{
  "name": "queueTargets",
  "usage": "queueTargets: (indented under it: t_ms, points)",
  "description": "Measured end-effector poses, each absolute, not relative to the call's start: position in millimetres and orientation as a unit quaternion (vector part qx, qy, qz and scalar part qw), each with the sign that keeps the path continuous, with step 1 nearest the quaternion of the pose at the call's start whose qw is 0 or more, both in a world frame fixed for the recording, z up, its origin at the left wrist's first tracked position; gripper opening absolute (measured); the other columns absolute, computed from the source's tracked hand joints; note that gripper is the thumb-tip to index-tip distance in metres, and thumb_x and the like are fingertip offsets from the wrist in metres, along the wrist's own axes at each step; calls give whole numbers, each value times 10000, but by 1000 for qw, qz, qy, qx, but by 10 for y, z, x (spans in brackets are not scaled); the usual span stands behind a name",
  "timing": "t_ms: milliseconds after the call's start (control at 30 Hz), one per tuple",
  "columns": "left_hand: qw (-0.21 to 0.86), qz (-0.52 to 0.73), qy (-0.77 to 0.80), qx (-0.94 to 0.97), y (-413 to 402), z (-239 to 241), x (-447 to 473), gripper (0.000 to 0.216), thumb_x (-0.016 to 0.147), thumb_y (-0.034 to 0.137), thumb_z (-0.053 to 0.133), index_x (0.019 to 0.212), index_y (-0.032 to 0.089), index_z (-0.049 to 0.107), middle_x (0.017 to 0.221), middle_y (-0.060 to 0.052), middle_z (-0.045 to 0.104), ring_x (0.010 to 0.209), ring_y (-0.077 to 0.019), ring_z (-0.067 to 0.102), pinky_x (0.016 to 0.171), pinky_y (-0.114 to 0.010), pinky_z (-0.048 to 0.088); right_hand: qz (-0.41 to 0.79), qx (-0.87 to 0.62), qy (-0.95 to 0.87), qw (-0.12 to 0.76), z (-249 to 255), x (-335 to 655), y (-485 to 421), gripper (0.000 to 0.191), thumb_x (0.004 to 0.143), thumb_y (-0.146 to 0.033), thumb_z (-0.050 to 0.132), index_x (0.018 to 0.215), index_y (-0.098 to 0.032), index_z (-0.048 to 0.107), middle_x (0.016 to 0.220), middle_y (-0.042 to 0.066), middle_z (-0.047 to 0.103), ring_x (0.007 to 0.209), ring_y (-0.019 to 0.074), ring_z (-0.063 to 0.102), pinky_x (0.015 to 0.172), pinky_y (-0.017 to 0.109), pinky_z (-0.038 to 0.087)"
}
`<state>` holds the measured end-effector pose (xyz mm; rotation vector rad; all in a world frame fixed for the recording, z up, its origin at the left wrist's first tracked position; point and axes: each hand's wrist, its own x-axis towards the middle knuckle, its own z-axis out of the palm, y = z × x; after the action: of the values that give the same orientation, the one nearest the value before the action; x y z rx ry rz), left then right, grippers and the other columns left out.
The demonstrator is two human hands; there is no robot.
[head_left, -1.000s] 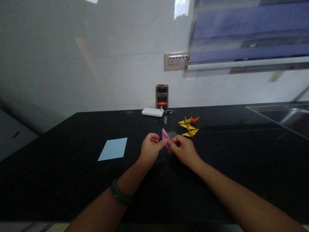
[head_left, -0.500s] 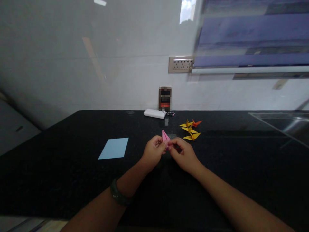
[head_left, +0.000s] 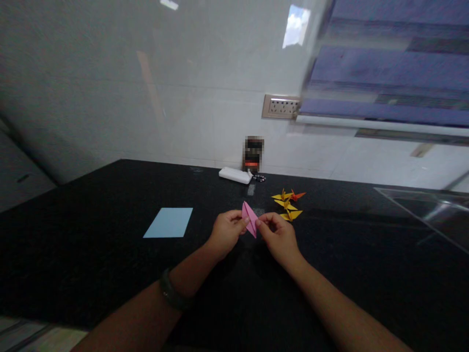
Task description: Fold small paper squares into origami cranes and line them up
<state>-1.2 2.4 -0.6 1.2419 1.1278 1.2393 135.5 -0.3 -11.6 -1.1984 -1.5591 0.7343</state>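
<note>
A folded piece of pink origami paper, diamond-shaped with a crease down its middle, is held up between both hands above the black counter. My left hand pinches its left edge, thumb on the front face. From the other side, the thumb and fingertips of my right hand grip its right corner. Past my right hand lie several folded paper cranes: yellow cranes and an orange crane. A flat light-blue paper sheet rests to the left of my left hand.
Against the wall behind the hands stands a blurred-out upright object. A white rectangular device with a beaded strap lies before it. A sink is set into the counter at the right. A socket panel is on the wall.
The pink paper, largely covered by my fingers before, now shows its whole diamond face. My hands have moved slightly apart. The camera view has tilted.
</note>
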Motion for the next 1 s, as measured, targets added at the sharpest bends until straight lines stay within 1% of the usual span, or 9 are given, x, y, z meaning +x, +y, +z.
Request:
queueTargets:
  t_ms: [100,300,400,533,633,767,867,933,1000]
  points:
    - [490,505,473,530,21,3,-20,184,647,268,601,706,96,628,544,12,541,475,-75,454,475,-197,377,325,-495,-640,489,-111,1353,-4,155,707,-308,546,673,-158,529,556,-19,492,485,97,443,453,210,353]
    - [455,494,473,570,35,-38,-24,280,696,370,541,640,106,615,505,20,498,460,-82,432,457,-204,365,332,-496,-647,475,-154,1382,22,150,715,-314,545,715,-165,532,543,-27,491,472,96,436,446,207,349]
    - [470,482,460,579,35,-45,-19,276,682,376,557,651,109,620,529,10,528,476,-92,454,476,-212,378,304,-498,-659,474,-162,1396,30,160,731,-319,527,675,-168,530,529,-28,483,472,98,430,452,208,349]
    - [497,469,454,572,42,-70,-14,244,647,343,598,690,106,635,586,-15,585,501,-103,488,504,-222,394,242,-505,-683,469,-142,1394,16,146,749,-287,501,679,-165,543,581,-9,528,529,109,469,505,216,375]
    - [473,466,464,587,52,-106,-10,233,665,330,577,684,107,643,571,-14,588,493,-102,484,488,-214,377,180,-512,-704,458,-117,1381,-12,129,735,-256,502,659,-165,553,603,1,549,553,115,486,523,221,377]
    - [392,462,469,643,46,-126,3,217,693,300,543,638,118,648,551,-5,575,508,-101,480,486,-203,350,137,-537,-696,457,-91,1362,-50,147,709,-249,517,586,-168,535,535,-10,530,491,108,471,483,217,356]
    - [325,462,476,674,32,-114,12,219,700,279,530,598,124,645,565,-10,579,544,-108,495,513,-206,353,141,-542,-684,468,-82,1348,-71,156,702,-249,527,570,-167,538,519,-8,532,478,108,474,475,218,359]
    - [326,462,485,667,27,-101,11,218,697,276,528,591,123,641,551,-6,573,527,-105,486,493,-203,342,164,-528,-684,477,-78,1342,-79,155,712,-255,522,594,-164,566,544,3,556,502,116,494,488,221,375]
    - [355,465,494,643,29,-88,5,217,691,287,534,595,119,633,523,3,558,490,-97,467,457,-198,321,208,-509,-682,483,-72,1340,-79,169,732,-275,510,644,-161,598,561,10,571,518,121,508,496,224,388]
